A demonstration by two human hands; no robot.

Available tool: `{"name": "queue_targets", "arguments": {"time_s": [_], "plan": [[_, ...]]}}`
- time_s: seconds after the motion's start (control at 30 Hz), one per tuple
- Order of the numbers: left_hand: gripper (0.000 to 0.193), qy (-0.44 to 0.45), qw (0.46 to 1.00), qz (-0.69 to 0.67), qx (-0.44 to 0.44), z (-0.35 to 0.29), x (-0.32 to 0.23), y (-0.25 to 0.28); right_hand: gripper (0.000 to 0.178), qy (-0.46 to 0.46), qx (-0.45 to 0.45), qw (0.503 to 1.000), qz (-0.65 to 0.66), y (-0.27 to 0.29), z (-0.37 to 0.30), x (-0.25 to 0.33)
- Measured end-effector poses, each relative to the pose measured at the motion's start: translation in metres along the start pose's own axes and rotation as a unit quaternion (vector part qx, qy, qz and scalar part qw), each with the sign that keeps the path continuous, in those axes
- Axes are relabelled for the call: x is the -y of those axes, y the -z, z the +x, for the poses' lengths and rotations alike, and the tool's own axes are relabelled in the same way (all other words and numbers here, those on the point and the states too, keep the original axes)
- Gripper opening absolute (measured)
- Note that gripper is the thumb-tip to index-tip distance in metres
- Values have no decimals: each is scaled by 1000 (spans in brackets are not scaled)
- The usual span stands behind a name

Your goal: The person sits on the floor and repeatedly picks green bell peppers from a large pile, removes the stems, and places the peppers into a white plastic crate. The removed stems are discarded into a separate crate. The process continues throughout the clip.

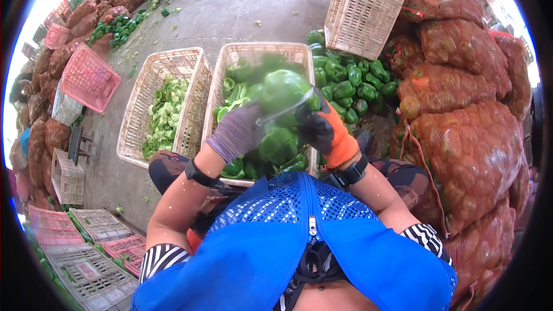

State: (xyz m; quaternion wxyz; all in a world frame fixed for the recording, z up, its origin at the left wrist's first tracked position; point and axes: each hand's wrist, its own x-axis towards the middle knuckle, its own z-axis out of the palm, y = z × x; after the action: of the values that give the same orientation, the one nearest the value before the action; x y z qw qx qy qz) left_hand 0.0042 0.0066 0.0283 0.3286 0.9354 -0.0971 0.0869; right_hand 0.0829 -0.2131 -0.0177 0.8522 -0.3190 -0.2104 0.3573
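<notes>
A large green bell pepper [283, 89], smeared by motion, is between my hands above a pale plastic crate [256, 48]. My left hand [237, 129], in a purple-grey striped glove, has its fingers closed against the pepper's near left side. On its right is my right hand [327, 129], in an orange glove with black palm and fingers, curled close to the pepper. A thin, pale, blade-like strip [285, 108] slants between the hands across the pepper; which hand grips it is unclear. More green peppers [279, 145] fill the crate beneath, partly hidden by my hands.
Left of the crate stands another pale crate [199, 63] holding light-green pepper cuttings [167, 115]. A heap of green peppers [351, 83] lies right, beside a tilted crate [366, 8]. Stacked red mesh sacks [466, 155] wall the right side. A pink crate [90, 78] stands farther left.
</notes>
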Motion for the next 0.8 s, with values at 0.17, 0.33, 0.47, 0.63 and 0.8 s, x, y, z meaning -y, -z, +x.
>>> {"name": "queue_targets", "arguments": {"time_s": [0.17, 0.33, 0.47, 0.63, 0.8], "plan": [[60, 77, 996, -27, -46, -9, -2, -1, 75, 59, -91, 942, -318, -17, 9, -1], [91, 123, 991, -44, -43, -11, 10, -3, 90, 113, -71, 933, -334, -32, 23, -8], [80, 98, 984, -145, -33, 0, 33, -4, 90, 60, -59, 936, -341, -36, 20, 0], [70, 281, 904, -310, 92, 3, 54, -12, 83, -13, -49, 975, -217, -36, 11, 13], [54, 480, 716, -499, 86, -11, 63, -18, 78, -60, -14, 969, -239, -33, 13, 15]]}}
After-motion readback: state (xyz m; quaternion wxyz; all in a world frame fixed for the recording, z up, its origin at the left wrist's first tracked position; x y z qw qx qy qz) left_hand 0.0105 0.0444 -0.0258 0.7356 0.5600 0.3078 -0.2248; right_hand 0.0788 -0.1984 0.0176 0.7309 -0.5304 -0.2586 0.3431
